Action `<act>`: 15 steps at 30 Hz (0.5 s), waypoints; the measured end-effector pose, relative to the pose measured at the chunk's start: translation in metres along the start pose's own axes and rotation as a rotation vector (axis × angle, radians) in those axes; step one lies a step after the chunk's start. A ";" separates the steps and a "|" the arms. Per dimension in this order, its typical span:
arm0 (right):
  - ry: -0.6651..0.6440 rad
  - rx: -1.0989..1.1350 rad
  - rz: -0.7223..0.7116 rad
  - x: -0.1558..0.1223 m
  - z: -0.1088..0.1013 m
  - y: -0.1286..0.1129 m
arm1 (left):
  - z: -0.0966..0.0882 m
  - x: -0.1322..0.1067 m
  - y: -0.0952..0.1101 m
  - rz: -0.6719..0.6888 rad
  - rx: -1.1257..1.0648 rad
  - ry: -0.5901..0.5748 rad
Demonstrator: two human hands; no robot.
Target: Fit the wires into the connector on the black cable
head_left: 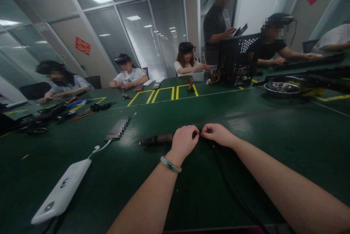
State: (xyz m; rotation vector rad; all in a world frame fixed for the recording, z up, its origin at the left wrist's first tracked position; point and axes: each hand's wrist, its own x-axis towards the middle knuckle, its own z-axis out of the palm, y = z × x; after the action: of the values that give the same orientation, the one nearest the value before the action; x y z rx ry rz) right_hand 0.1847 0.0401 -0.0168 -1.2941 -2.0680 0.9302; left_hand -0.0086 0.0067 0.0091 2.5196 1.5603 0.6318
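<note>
A dark, cylindrical electric screwdriver lies on the green tabletop, its narrow tip pointing left. My left hand is closed around its rear end, with a bracelet at the wrist. Just right of it, my right hand pinches at the same end, fingertips almost meeting the left ones. A tiny shiny spot shows between them, but what the right fingers hold is too small to make out. From below the right hand a black cable runs down toward the table's near edge.
A white power bank marked 3 is wired to a phone at left. Tangled cables lie farther left. Across the table stand a black computer case and a metal bowl. Several people sit beyond; one person stands.
</note>
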 end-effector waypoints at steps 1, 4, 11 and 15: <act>-0.001 -0.002 0.000 0.000 0.000 0.000 | 0.000 0.000 0.000 0.005 -0.001 0.000; 0.009 -0.017 0.000 -0.001 0.000 -0.003 | 0.002 0.000 -0.002 0.011 -0.001 0.014; 0.044 -0.047 0.020 -0.002 0.001 -0.009 | 0.004 0.001 -0.004 0.013 -0.018 0.043; 0.045 -0.035 0.006 -0.002 0.002 -0.010 | 0.003 0.000 -0.002 -0.019 -0.027 0.024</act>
State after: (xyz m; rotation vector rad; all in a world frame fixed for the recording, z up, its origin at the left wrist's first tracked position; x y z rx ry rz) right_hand 0.1792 0.0345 -0.0106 -1.3275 -2.0555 0.8628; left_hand -0.0090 0.0083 0.0061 2.4836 1.5702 0.6782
